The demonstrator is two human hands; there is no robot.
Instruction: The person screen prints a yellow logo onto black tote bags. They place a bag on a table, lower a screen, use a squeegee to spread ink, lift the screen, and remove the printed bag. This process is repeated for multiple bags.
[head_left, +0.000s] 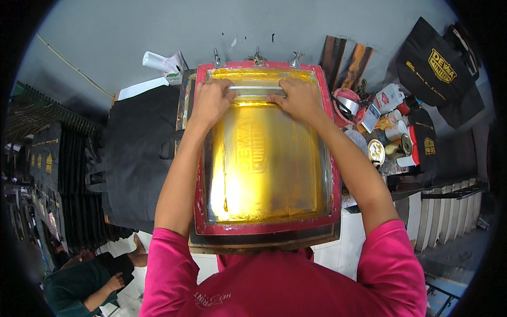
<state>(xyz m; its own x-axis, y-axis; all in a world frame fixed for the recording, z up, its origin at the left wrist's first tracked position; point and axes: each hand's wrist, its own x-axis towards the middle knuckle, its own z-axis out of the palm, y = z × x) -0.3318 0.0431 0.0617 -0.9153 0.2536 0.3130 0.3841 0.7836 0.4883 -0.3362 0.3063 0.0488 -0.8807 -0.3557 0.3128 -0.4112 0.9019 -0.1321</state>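
Observation:
A red-framed printing screen [266, 227] lies flat before me, its mesh coated in shiny yellow ink. At its far end a squeegee with a pale metal handle [257, 91] spans the mesh. My left hand [211, 100] grips the handle's left end and my right hand [298, 98] grips its right end, both pressing down. The screen's far edge is held by metal clamps [256, 57] near the wall.
A stack of black bags [140, 153] lies to the left of the screen. Ink jars, tape rolls and bottles [388, 132] crowd the right side, with black printed bags [435, 66] on the wall. A seated person [90, 285] is at lower left. Stairs [449, 211] descend on the right.

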